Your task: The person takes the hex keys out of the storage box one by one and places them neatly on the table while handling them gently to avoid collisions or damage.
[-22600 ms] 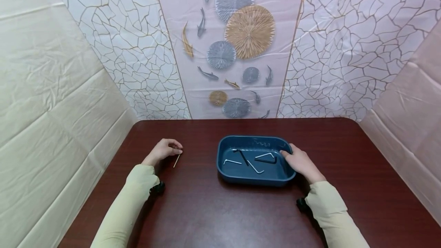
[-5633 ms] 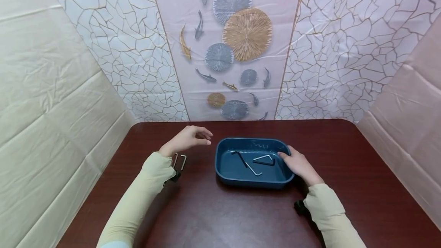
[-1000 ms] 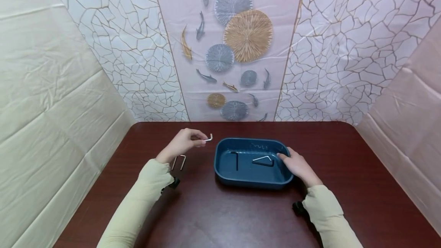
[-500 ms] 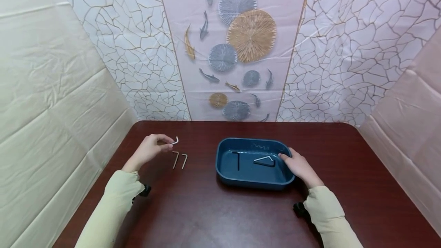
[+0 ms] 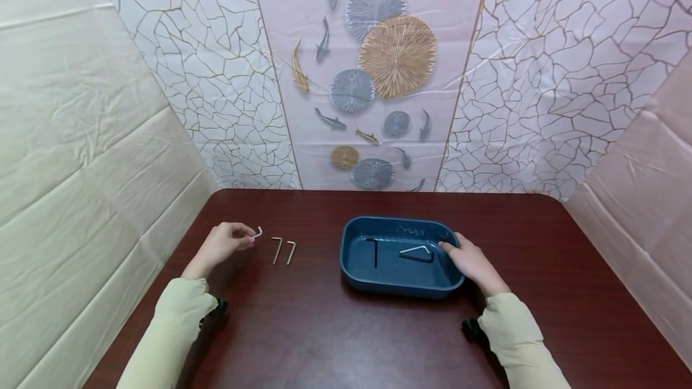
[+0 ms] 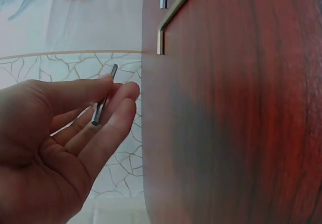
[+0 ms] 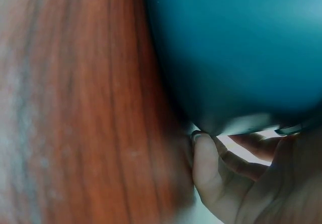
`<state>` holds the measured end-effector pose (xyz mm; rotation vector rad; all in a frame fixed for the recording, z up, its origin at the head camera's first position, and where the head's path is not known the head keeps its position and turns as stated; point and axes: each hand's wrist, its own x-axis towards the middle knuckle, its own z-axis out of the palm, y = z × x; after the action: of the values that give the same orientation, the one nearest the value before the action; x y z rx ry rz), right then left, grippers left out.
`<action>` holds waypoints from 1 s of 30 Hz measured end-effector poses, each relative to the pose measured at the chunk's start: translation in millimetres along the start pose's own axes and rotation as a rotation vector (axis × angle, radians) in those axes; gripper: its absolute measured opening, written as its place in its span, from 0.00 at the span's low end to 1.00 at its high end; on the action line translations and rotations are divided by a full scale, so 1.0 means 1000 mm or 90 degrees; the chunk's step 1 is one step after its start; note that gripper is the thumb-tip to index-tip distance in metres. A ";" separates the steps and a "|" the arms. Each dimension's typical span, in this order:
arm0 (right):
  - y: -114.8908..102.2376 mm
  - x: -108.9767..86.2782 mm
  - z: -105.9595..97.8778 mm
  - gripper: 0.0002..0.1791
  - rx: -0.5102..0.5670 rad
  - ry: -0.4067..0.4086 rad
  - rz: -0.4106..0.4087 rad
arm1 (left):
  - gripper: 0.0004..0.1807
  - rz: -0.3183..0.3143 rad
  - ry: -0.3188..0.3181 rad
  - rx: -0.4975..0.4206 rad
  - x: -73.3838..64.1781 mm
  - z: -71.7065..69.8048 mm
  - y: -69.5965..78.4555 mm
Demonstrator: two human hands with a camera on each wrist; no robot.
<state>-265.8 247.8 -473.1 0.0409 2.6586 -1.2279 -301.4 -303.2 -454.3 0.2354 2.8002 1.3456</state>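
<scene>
My left hand [image 5: 221, 244] pinches a silver hex key [image 5: 257, 232] between thumb and fingertips, held above the table at the left. In the left wrist view, the shaft of that hex key [image 6: 97, 116] shows between the fingers. Just right of this hand, a bronze-toned hex key [image 5: 278, 249] and a silver hex key [image 5: 292, 250] lie side by side. My right hand [image 5: 474, 262] grips the right rim of a blue tray [image 5: 402, 289], thumb over the edge. Inside lie a black hex key [image 5: 375, 254], a silver hex key [image 5: 413, 249] and another black hex key [image 5: 416, 259].
The dark red wooden table [image 5: 335, 341] has rounded far corners. A patterned cloth backdrop [image 5: 400, 137] hangs behind it, with pale cloth walls on both sides. In the right wrist view the tray's outer wall [image 7: 241, 58] fills the upper right.
Over the last second, my left hand has carried the silver hex key leftward from beside the tray, past the two on the table. Earlier, the tray held more hex keys. My right hand stays on the rim.
</scene>
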 end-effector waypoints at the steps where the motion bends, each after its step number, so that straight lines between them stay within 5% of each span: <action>1: 0.000 0.000 0.000 0.38 0.000 0.000 0.000 | 0.09 -0.004 -0.002 0.004 0.000 0.000 -0.001; 17: 0.000 -0.001 0.000 0.37 -0.002 0.001 0.001 | 0.07 -0.062 -0.015 0.006 0.005 0.007 -0.011; 30: 0.001 0.000 0.001 0.39 0.004 -0.005 0.007 | 0.06 -0.082 -0.020 0.072 0.009 0.013 -0.007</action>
<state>-265.6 248.1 -474.3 0.0515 2.6450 -1.2305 -310.4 -295.6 -467.4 0.0755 2.8136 1.1477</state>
